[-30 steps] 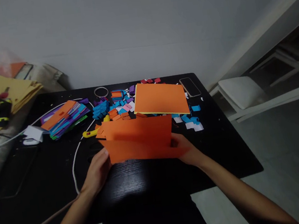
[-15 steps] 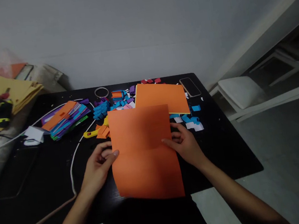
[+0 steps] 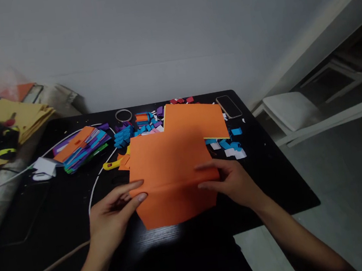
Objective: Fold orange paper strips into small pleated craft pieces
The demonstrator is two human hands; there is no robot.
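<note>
An orange sheet of paper (image 3: 167, 159) is held in front of me over the table's near side. A crease runs across its lower half, and the part below it bends towards me. My left hand (image 3: 113, 212) has the left edge near the crease, thumb and forefinger both on the front face. At the opposite edge, my right hand (image 3: 234, 181) pinches the paper, which bulges between thumb and fingers. Behind it lies a stack of orange and yellow sheets (image 3: 194, 114), partly covered by the held sheet. A yellow cutter (image 3: 113, 164) rests left of the sheet.
Folded blue paper pieces (image 3: 124, 136) and a roll of tape (image 3: 123, 115) lie at the back. Bundled coloured strips (image 3: 83, 145), a white mouse (image 3: 42, 175) and a cable (image 3: 93, 191) are on the left. A phone (image 3: 229, 106) sits back right, near white and blue scraps (image 3: 235, 148).
The sheet has tilted and bent at its crease, its lower edge rising. My right fingers have come from behind onto the front face, and my left forefinger now shows on the front too.
</note>
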